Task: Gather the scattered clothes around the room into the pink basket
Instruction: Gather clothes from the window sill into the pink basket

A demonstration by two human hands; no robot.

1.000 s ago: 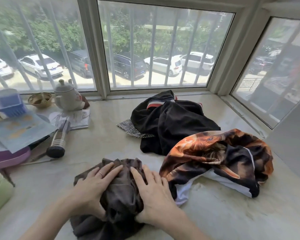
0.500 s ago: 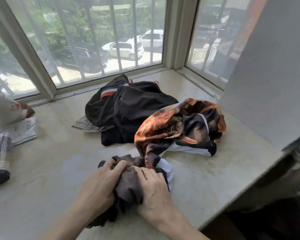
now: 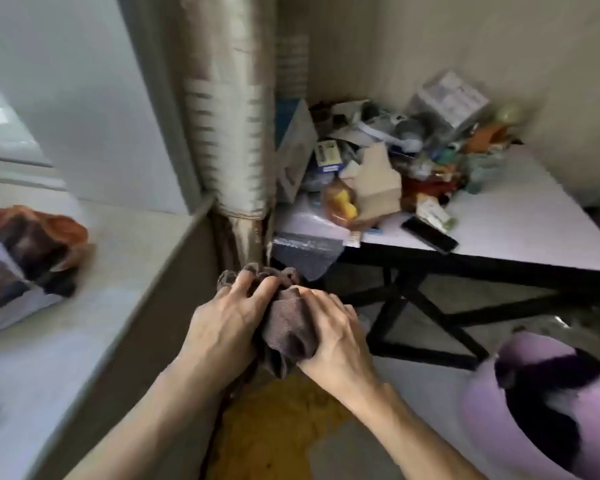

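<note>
A bunched brown garment (image 3: 286, 325) is held in the air in front of me, off the windowsill. My left hand (image 3: 224, 322) grips its left side and my right hand (image 3: 333, 336) grips its right side. The pink basket (image 3: 478, 407) stands on the floor at the lower right, with dark clothing (image 3: 548, 400) inside it. An orange and black printed garment (image 3: 32, 244) lies on the windowsill (image 3: 84, 327) at the far left, partly cut off by the frame edge.
A gathered curtain (image 3: 232, 133) hangs at the corner just beyond my hands. A white table with black crossed legs (image 3: 520, 230) stands to the right, heaped with clutter (image 3: 388, 161) at its back. A yellow mat (image 3: 274, 427) lies on the floor below my hands.
The view has swung right from the window to the room corner. Both hands have lifted the brown garment off the windowsill and carried it rightwards. The pink basket has come into view.
</note>
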